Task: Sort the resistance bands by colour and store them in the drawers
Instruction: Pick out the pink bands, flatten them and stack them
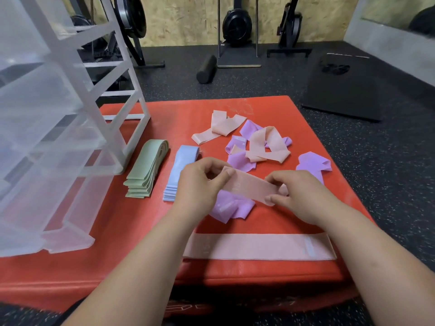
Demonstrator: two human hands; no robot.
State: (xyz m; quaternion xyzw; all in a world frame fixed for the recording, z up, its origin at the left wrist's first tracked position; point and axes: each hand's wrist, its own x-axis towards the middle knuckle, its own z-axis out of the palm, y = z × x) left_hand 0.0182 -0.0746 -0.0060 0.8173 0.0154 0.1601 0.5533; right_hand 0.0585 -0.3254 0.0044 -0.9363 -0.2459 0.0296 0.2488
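At far left, a translucent plastic drawer unit [47,95] on the red pad [131,222], lower drawers jutting toward the near side. Just right of it, a neat stack of green bands [147,169], folded flat and lying lengthwise near to far. Next to that, past a strip of bare pad, a like stack of blue bands [181,172], its near right corner hidden behind the left hand. Left forearm in from the near edge, angled rightward and away. Left hand [200,184] back up, fingers curled, thumb and fingertips pinching the left end of a pink band [249,188]. Band held flat and taut between both hands, tilted slightly down to the right, just above a crumpled purple band [231,209] on the pad. Right forearm in from the near right corner, angled leftward. Right hand [299,196] with fingers bent, thumb and forefinger nipping the band's right end. Nearer than the hands, a second pink band [259,247] laid flat along the pad's near edge, left end hidden behind the left forearm. Farther off, a loose heap of pink and purple bands [256,147], colours mixed. At the pad's right edge, a lone purple band [313,164]. Beyond the pad, on dark speckled floor, a black foam roller [207,69] and a black mat [341,90].
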